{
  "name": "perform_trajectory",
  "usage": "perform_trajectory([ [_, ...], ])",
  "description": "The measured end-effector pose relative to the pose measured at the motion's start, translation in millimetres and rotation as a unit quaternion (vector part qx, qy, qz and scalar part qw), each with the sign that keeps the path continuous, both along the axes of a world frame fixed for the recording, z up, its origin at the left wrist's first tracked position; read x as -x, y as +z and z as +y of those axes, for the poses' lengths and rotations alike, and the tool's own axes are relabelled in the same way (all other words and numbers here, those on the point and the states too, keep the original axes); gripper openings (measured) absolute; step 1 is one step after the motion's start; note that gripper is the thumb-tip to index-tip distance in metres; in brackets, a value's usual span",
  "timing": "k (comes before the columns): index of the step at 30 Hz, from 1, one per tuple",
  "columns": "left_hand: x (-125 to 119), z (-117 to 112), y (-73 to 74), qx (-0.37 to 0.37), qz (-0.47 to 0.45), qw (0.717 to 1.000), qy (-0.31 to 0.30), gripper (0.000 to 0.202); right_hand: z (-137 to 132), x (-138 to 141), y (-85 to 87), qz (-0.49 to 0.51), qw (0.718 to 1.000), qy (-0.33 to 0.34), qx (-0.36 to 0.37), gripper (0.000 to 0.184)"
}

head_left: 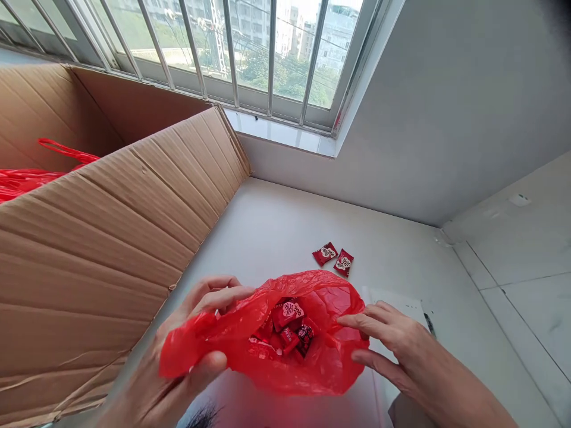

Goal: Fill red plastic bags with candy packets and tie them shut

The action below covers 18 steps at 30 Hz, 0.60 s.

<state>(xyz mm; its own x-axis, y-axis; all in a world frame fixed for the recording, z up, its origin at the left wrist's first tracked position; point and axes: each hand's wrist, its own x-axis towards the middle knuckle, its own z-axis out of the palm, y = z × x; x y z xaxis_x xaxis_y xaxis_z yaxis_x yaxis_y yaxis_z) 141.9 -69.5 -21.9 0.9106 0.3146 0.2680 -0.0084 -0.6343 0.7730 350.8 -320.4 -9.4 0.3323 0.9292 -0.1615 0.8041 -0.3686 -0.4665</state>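
Observation:
My left hand point(187, 351) grips the left rim of a red plastic bag point(325, 356), thumb and fingers pinched on the film. My right hand point(397, 348) touches the bag's right rim with its fingers stretched out and apart. The bag's mouth faces me and several small red wrapped candies point(288, 330) lie inside it. Two more red candy packets point(333, 258) lie side by side on the white surface point(276, 232) just beyond the bag.
A large open cardboard box point(102, 238) fills the left side, with red plastic bags point(27, 178) inside it. A barred window point(250, 53) runs along the back wall. A sheet of paper point(401, 300) lies under my right hand. A tiled wall point(521, 255) stands at the right.

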Motion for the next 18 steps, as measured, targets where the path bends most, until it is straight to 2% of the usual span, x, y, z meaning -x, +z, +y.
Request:
perform_trajectory([
  [3,4,10,-10.7,-0.040,0.036,0.992,-0.117,0.071,-3,5,-1.4,0.018,0.998,0.043,-0.049,0.054],
  [6,2,18,-19.1,-0.017,0.023,0.988,-0.150,0.092,-4,14,0.9,-0.024,0.991,0.048,-0.126,0.074],
  [8,-2,22,-20.5,0.007,0.010,0.986,-0.167,0.094,2,20,2.2,-0.043,0.991,0.035,-0.123,0.081],
  [9,-5,23,-19.9,0.022,0.009,0.984,-0.177,0.093,7,23,2.4,-0.044,0.993,0.032,-0.105,0.079],
  [10,-9,24,-18.8,0.043,0.005,0.981,-0.187,0.091,13,24,2.4,-0.042,0.994,0.036,-0.089,0.066],
  [12,-15,23,-16.1,0.090,0.019,0.980,-0.179,0.073,23,26,2.5,-0.037,0.994,0.057,-0.090,0.022],
  [13,-17,22,-15.1,0.107,0.034,0.981,-0.160,0.059,27,26,3.2,-0.033,0.991,0.061,-0.118,0.008],
  [15,-21,18,-14.0,0.133,0.055,0.983,-0.112,0.034,30,26,7.0,-0.014,0.976,0.039,-0.214,0.020],
  [16,-22,17,-13.6,0.150,0.059,0.983,-0.092,0.029,29,26,10.0,0.000,0.962,0.009,-0.272,0.021],
  [17,-24,15,-13.0,0.177,0.051,0.980,-0.077,0.029,28,27,13.4,0.014,0.941,-0.043,-0.335,0.019],
  [18,-26,13,-11.6,0.216,0.032,0.973,-0.069,0.029,26,28,16.9,0.029,0.908,-0.104,-0.405,0.018],
])
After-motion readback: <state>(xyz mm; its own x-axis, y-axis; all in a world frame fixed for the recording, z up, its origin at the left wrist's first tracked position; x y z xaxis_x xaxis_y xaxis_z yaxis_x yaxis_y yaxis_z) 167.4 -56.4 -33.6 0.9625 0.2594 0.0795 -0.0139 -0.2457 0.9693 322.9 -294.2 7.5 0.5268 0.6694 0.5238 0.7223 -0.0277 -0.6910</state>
